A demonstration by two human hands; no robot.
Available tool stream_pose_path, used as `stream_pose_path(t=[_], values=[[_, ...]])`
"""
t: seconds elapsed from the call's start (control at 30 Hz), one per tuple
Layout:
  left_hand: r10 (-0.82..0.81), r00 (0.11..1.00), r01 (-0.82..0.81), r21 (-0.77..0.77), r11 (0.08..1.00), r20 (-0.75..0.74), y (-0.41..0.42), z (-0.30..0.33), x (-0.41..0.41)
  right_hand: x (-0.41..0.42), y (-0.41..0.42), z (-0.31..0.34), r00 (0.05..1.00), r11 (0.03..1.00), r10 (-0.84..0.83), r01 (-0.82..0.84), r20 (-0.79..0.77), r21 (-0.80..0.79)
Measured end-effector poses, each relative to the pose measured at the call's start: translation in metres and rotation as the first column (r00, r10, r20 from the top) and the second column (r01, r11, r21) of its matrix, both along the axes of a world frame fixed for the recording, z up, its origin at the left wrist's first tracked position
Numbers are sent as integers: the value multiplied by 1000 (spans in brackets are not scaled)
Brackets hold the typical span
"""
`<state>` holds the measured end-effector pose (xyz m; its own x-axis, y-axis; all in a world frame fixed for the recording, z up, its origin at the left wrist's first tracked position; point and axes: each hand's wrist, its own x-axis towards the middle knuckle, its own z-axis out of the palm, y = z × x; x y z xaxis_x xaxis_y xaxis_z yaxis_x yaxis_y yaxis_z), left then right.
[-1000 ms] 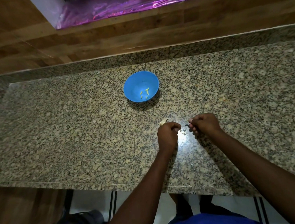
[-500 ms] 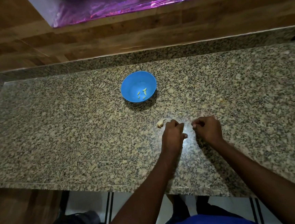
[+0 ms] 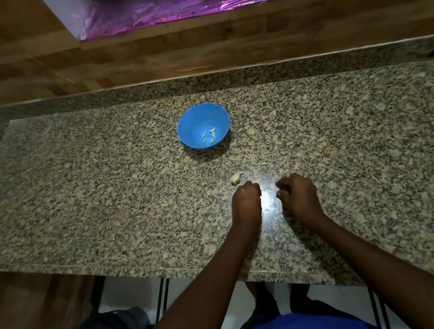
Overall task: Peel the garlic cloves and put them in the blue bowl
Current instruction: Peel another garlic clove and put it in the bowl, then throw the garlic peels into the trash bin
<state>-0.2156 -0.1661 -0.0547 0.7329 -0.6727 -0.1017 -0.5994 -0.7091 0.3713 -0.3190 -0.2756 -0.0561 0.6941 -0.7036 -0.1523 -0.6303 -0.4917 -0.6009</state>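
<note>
Down at the near edge of the bench (image 3: 108, 200), left hand (image 3: 246, 201) and right hand (image 3: 298, 195) sit curled, knuckles up; whatever they hold is hidden. Just beyond, one garlic clove (image 3: 236, 178) lies loose. Farther back, blue bowl (image 3: 203, 125) holds small peeled cloves (image 3: 209, 136).

A bowl (image 3: 203, 125) sits on the table (image 3: 81, 189), toward the back and near the middle, with a few peeled cloves (image 3: 209, 136) lying inside it. In front of the bowl and slightly right, a scrap of garlic (image 3: 236, 178) lies on the table. Just in front of that scrap is the left hand (image 3: 247, 197). The right hand (image 3: 297, 194) is beside it on the right, a small gap between them.
</note>
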Motion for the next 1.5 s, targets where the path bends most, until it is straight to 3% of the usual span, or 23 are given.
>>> stream_pose_path(t=[0.07, 0.13, 0.23, 0.33, 0.43, 0.6, 0.73, 0.83, 1.07, 1.33, 1.5], values=[[146, 960, -175, -106, 979, -238, 13, -2, 4, 1, 7, -2, 1000, 1000, 21, -21, 6, -11], [250, 824, -396, -200, 896, -509, 30, 1, 6, 2, 14, -2, 1000, 1000, 20, -20, 13, 1], [254, 584, -622, -224, 750, -771, 49, 3, 9, 4, 29, -3, 997, 997, 77, -77, 8, 21], [255, 416, -735, -158, 660, -873, 62, 15, 14, 8, 46, -6, 995, 995, 100, -100, 4, 22], [247, 349, -782, -136, 608, -904, 76, 20, 18, 16, 62, -6, 993, 993, 120, -120, 9, -4], [239, 353, -792, -153, 591, -905, 98, 21, 21, 31, 72, -8, 995, 995, 99, -98, 25, -21], [226, 355, -804, -173, 569, -907, 117, 28, 10, 26, 81, -5, 992, 980, -41, 17, 115, 199], [208, 327, -840, -182, 511, -922, 135, 37, 4, 20, 91, -4, 986, 891, -132, 75, 99, 447], [115, 237, -951, -206, 231, -965, 199, 55, -20, 33, 149, 49, 978, 633, -103, -76, 181, 770], [40, 224, -965, -227, -133, -974, 342, 69, -35, 74, 287, 79, 966, 495, 165, -255, 198, 831], [36, 232, -928, -232, -290, -972, 457, 63, -31, 97, 406, 87, 917, 433, 306, -372, 254, 821]])
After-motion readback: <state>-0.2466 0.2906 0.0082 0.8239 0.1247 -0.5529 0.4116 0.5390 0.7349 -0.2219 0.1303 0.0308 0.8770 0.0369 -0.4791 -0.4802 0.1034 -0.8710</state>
